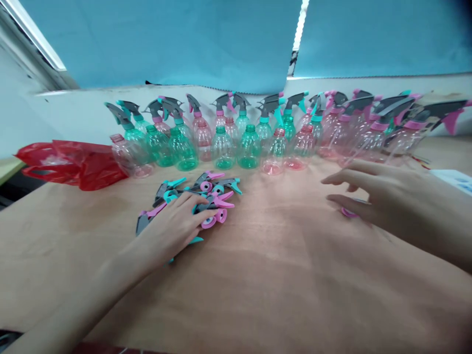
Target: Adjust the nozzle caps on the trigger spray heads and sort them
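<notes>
My left hand (180, 216) reaches into a pile of loose trigger spray heads (169, 186) in grey with pink or turquoise parts. Its thumb and index finger close around a grey and pink spray head (211, 202); the other fingers are partly hidden. On the right, my right hand (372, 189) hovers over the table, fingers spread and nothing between them. Below its thumb lies a small pink piece (348, 213), partly covered. Clear pink bottles (273, 152) and green bottles (249, 147) without heads stand behind the pile.
Several bottles with spray heads fitted (376, 132) line the wall at the back and right. A red plastic bag (84, 164) lies at the left. A white and blue sheet (452, 179) sits at the right edge of the wooden table (258, 285).
</notes>
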### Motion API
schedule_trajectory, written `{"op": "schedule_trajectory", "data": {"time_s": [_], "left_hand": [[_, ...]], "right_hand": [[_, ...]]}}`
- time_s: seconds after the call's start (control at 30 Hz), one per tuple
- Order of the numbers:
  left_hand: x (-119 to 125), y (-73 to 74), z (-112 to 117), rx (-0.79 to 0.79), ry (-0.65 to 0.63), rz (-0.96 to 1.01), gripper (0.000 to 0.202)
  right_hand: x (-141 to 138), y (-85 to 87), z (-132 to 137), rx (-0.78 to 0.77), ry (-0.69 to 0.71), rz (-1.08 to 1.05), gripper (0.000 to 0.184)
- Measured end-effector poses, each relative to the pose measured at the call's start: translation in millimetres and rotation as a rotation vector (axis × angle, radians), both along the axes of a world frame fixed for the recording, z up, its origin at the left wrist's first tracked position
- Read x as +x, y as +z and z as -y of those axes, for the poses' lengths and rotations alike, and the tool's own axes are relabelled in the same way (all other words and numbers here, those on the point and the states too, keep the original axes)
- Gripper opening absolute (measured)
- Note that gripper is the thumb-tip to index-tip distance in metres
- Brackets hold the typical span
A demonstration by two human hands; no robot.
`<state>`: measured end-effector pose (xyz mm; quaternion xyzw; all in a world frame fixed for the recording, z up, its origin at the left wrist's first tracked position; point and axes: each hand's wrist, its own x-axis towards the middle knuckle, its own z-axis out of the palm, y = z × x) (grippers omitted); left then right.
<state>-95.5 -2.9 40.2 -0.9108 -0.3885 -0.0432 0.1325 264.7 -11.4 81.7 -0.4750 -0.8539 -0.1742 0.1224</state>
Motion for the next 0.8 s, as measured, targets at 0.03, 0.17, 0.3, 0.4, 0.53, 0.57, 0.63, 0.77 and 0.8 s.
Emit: {"op": "schedule_trajectory", "data": {"time_s": [0.03, 0.17, 0.3, 0.4, 0.53, 0.57, 0.63, 0.77, 0.8], "left_hand": [[1, 0.4, -2, -0.015, -0.004, -0.013, 0.037], [-2, 3.6, -9, -0.035, -0.039, 0.064, 0.02], [-3, 10.4, -2, -0.018, -0.032, 0.253, 0.018], [15, 16.7, 11, -0.043, 0.029, 0.4, 0.019], [58, 15.6, 23, -0.098, 0.011, 0.575, 0.022], [70, 12.5, 22, -0.102, -0.012, 0.614, 0.023], [89, 3.9, 19, -0.118, -0.069, 0.664, 0.025], [115, -15.5, 8, -0.129, -0.158, 0.752, 0.023], [119, -19.3, 6, -0.117, -0.173, 0.775, 0.024]], "right_hand": [[-6, 3.0, 2, -0.026, 0.044, 0.0, 0.026], [-30, 15.0, 14, -0.02, 0.196, -0.113, 0.022], [-40, 24.0, 19, -0.065, 0.242, -0.167, 0.021], [-43, 26.3, 17, -0.127, 0.286, -0.195, 0.019], [-51, 20.3, 10, -0.301, 0.482, -0.307, 0.018], [-52, 17.3, 8, -0.328, 0.514, -0.319, 0.02], [-53, 11.0, 4, -0.357, 0.541, -0.313, 0.022], [-45, 2.9, -5, -0.453, 0.484, -0.313, 0.017], [-42, 2.3, -7, -0.455, 0.46, -0.325, 0.015]]}}
